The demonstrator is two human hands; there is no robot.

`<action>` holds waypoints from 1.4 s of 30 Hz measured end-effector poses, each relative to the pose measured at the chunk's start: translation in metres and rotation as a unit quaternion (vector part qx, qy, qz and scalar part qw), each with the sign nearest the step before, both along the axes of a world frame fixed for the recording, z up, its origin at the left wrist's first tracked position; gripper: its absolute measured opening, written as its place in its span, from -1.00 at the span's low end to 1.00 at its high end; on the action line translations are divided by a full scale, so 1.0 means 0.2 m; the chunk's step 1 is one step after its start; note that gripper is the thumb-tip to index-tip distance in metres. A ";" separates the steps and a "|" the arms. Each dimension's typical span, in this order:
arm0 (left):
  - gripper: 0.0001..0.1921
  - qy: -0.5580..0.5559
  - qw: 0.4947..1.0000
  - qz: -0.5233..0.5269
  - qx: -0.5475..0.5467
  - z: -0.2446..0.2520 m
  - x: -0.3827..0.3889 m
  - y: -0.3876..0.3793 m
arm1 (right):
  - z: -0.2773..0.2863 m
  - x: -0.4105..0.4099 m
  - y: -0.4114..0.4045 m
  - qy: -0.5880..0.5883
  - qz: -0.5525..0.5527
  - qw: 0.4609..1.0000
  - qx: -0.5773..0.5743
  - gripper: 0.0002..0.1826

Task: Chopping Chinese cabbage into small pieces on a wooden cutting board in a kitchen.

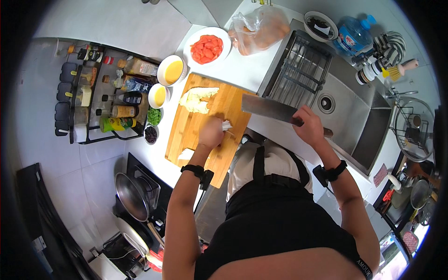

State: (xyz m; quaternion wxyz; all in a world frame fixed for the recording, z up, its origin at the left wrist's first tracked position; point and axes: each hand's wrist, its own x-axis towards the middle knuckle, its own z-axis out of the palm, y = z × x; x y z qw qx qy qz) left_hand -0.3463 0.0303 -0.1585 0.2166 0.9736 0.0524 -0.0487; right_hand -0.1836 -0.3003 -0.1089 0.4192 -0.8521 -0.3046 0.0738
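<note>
My right hand (pixel 309 124) grips the handle of a cleaver (pixel 267 107). Its broad metal blade points left, with the tip over the edge of a wooden cutting board (pixel 196 140). Over the middle of the board, my left hand (pixel 211 133) is blurred and closed around pale vegetable strips (pixel 226 125), whose white ends stick out by the fingers. Farther up on the board lies a yellowish leafy vegetable piece (pixel 199 99), which looks like cabbage. A white piece (pixel 186 154) rests near the board's lower left, partly hidden by my left forearm.
Beyond the board stand a plate (pixel 225 33) of cut tomato, bowls of yellow liquid (pixel 173 71) (pixel 160 96), chopped greens (pixel 154 116) and a dark ingredient (pixel 151 135). Right is a steel sink (pixel 350 115) with a drying rack (pixel 297 73). Left are a bottle rack (pixel 112 140) and a pan (pixel 131 196).
</note>
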 end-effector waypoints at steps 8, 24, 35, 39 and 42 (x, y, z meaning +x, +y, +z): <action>-0.62 0.046 0.943 0.327 -0.045 -0.11 -0.26 0.05 | 0.05 -0.01 0.14 0.033 0.072 0.997 -0.007 -0.77; -0.52 -0.136 0.886 0.413 -0.160 -0.07 -0.40 -0.04 | -0.02 -0.10 0.74 -0.064 0.284 0.932 -0.217 -0.80; -0.66 -0.014 0.890 0.372 -0.263 -0.05 -0.32 0.07 | -0.08 -0.17 0.73 -0.117 0.244 0.918 -0.288 -0.71; -0.73 -0.068 0.865 0.397 -0.298 -0.02 -0.37 0.18 | -0.11 -0.22 0.73 -0.139 0.238 0.916 -0.292 -0.68; -0.74 -0.090 0.877 0.412 -0.232 0.07 -0.38 0.27 | -0.11 -0.25 0.72 -0.141 0.232 0.913 -0.306 -0.68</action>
